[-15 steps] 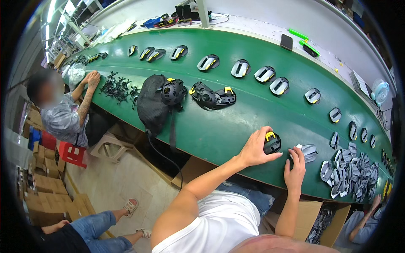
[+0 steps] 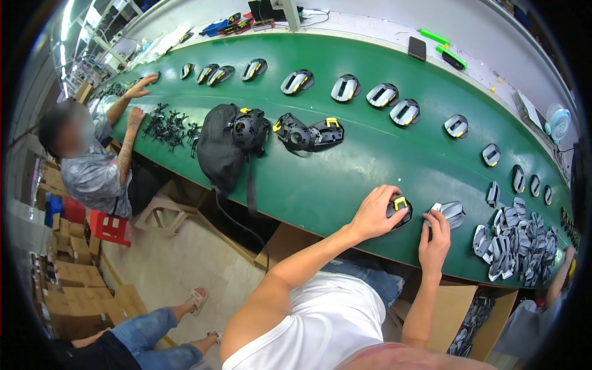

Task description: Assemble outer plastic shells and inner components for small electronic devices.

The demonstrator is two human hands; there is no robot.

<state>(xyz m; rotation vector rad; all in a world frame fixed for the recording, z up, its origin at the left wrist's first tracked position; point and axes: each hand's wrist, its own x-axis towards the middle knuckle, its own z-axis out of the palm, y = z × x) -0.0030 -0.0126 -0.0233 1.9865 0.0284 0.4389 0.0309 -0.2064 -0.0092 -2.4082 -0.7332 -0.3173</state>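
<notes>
My left hand [image 2: 374, 213] is closed around a black plastic part with a yellow clip [image 2: 402, 213], thumb and fingers on its sides, low over the green table. To its right, the curled fingers of my right hand [image 2: 435, 242] grip the left end of a grey plastic shell [image 2: 454, 215] lying on the table. Just right of that hand is a heap of loose grey shells [image 2: 517, 243]. Up and left of my hands lie a black part with two yellow clips [image 2: 308, 134] and a black bag [image 2: 218, 151] with a round black piece against it.
A curved row of silver-and-black shells [image 2: 382, 95] runs along the green table [image 2: 345, 166]. Black small parts [image 2: 168, 126] lie before a co-worker [image 2: 92, 160] at left. Another person's arm [image 2: 560, 274] shows at far right. An open carton [image 2: 449, 314] stands below the table edge.
My left hand has turned slightly over the black part, covering more of it. The left co-worker's hands have parted, one reaching farther along the table. The arm at far right has risen.
</notes>
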